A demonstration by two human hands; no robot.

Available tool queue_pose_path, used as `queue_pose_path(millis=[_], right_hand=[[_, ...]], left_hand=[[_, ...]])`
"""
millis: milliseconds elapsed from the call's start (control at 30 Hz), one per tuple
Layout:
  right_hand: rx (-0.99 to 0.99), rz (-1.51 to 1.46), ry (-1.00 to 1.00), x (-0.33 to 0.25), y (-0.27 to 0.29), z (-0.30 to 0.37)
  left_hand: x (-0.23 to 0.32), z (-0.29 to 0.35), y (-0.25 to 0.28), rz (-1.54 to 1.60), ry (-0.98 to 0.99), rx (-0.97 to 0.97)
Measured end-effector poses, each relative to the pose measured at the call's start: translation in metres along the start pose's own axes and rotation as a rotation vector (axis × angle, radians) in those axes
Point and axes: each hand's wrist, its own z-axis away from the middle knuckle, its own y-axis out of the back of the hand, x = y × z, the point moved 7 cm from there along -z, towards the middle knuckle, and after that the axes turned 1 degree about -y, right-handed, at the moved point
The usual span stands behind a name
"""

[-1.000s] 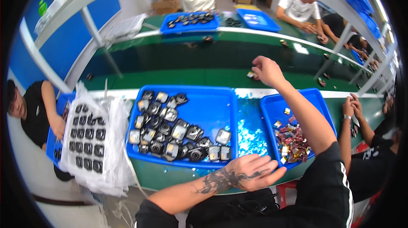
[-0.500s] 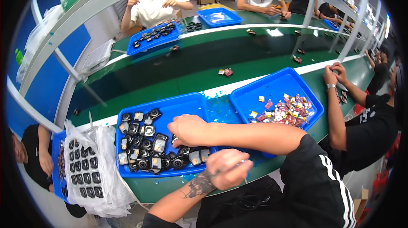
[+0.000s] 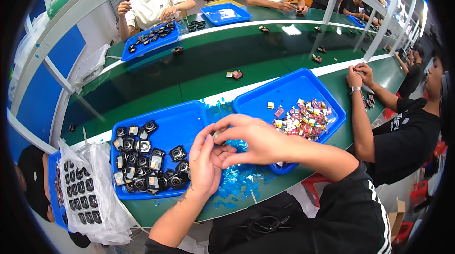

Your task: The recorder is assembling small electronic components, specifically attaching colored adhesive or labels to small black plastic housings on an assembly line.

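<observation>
My left hand [image 3: 204, 171] and my right hand [image 3: 253, 140] meet between the two blue trays. Between their fingertips sits a small part [image 3: 218, 135], mostly covered; a greyish-tan bit of it shows. My left hand curls round it from below and my right fingers pinch it from above. Just left of them, the left blue tray [image 3: 187, 110] holds several black watch-like housings [image 3: 156, 158], some with grey or pale squares on top. Beyond my right wrist, the right blue tray [image 3: 256, 94] carries a heap of small red, white and yellow parts [image 3: 305, 119].
Blue film scraps [image 3: 237, 180] litter the green bench under my hands. A white tray [image 3: 81, 190] of black housings in rows stands at far left. Ahead runs a dark green belt [image 3: 199, 69] with scattered parts. A co-worker's arms [image 3: 362, 112] are close on the right; others sit opposite.
My right hand has left the housings in the left tray and come back to my left hand. My left hand has moved up and left to meet it. The view has shifted somewhat.
</observation>
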Motion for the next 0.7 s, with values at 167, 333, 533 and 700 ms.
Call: queue_pose_path(millis=[167, 333, 533, 700], right_hand=[[0.150, 0.625, -0.357, 0.073, 0.088, 0.044], [-0.161, 0.430, -0.718, 0.115, 0.091, 0.095], [-0.115, 0.393, -0.642, 0.111, 0.093, 0.096], [0.038, 0.288, -0.710, 0.093, 0.101, 0.083]], left_hand=[[0.007, 0.000, 0.002, -0.097, -0.023, 0.097], [0.003, -0.002, 0.008, -0.180, 0.080, 0.092], [0.006, -0.001, -0.001, -0.231, 0.052, 0.021], [0.010, 0.003, 0.002, -0.280, -0.024, 0.006]])
